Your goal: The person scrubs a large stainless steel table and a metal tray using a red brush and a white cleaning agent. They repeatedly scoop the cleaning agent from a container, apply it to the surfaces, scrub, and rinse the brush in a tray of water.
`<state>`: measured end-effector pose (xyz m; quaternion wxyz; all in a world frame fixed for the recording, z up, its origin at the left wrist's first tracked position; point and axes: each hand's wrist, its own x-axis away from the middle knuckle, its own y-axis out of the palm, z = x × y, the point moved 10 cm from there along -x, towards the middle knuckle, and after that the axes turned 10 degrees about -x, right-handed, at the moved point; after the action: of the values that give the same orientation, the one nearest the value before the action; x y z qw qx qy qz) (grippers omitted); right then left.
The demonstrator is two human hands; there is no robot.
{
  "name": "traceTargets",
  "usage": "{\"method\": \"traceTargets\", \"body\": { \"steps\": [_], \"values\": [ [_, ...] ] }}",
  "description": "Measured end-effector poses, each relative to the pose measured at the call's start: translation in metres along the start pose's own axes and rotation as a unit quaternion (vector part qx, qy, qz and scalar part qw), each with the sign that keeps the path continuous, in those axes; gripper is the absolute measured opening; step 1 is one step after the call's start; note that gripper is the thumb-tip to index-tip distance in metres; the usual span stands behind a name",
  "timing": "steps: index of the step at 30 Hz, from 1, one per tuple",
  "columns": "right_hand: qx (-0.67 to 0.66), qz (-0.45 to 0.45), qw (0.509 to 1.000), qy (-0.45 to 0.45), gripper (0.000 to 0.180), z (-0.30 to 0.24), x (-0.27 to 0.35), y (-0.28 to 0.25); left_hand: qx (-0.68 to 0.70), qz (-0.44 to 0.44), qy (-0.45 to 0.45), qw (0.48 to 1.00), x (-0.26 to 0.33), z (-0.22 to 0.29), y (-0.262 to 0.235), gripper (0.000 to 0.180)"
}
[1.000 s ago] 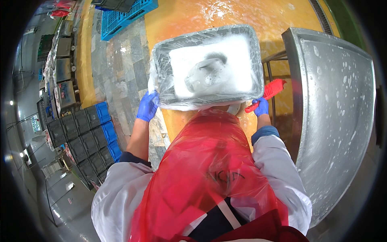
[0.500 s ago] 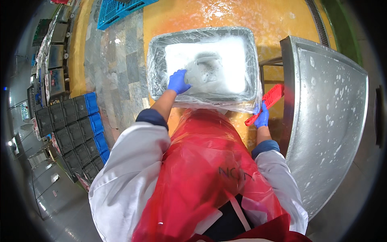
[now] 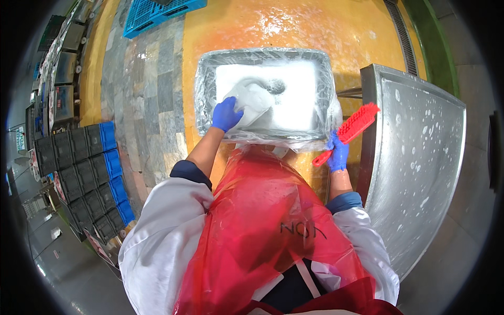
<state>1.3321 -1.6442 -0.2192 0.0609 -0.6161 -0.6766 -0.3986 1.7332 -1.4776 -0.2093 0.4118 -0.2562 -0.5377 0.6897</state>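
Nearest the camera, a red plastic apron (image 3: pixel 262 231) over a white coat bears a dark printed mark at its middle. Right hand (image 3: pixel 338 153), blue-gloved, fingers clenched round the handle of a red scrub brush (image 3: pixel 353 128); bristle head points up and right, beside the steel bench (image 3: pixel 420 173), which is spotted with foam. Left hand (image 3: pixel 227 114), blue-gloved, fingers wrapped over the near edge of a white block (image 3: pixel 253 102) lying in the left half of the plastic-lined grey tub (image 3: pixel 265 94). Tub stands on wet orange floor (image 3: pixel 294 26). Farther left, rows of black and blue crates (image 3: pixel 84 168); a blue pallet (image 3: pixel 160 11) at top.
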Motion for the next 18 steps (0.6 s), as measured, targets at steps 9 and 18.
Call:
{"method": "traceTargets", "body": {
  "steps": [9, 18],
  "values": [
    [0.133, -0.059, 0.987, -0.069, 0.016, -0.009, -0.006, 0.062, -0.303, 0.087, 0.258, 0.913, -0.022, 0.125, -0.088, 0.012],
    [0.168, -0.01, 0.986, -0.016, 0.008, 0.05, -0.056, 0.058, 0.058, 0.039, -0.025, 0.997, -0.058, 0.051, -0.102, 0.042]
  ]
}}
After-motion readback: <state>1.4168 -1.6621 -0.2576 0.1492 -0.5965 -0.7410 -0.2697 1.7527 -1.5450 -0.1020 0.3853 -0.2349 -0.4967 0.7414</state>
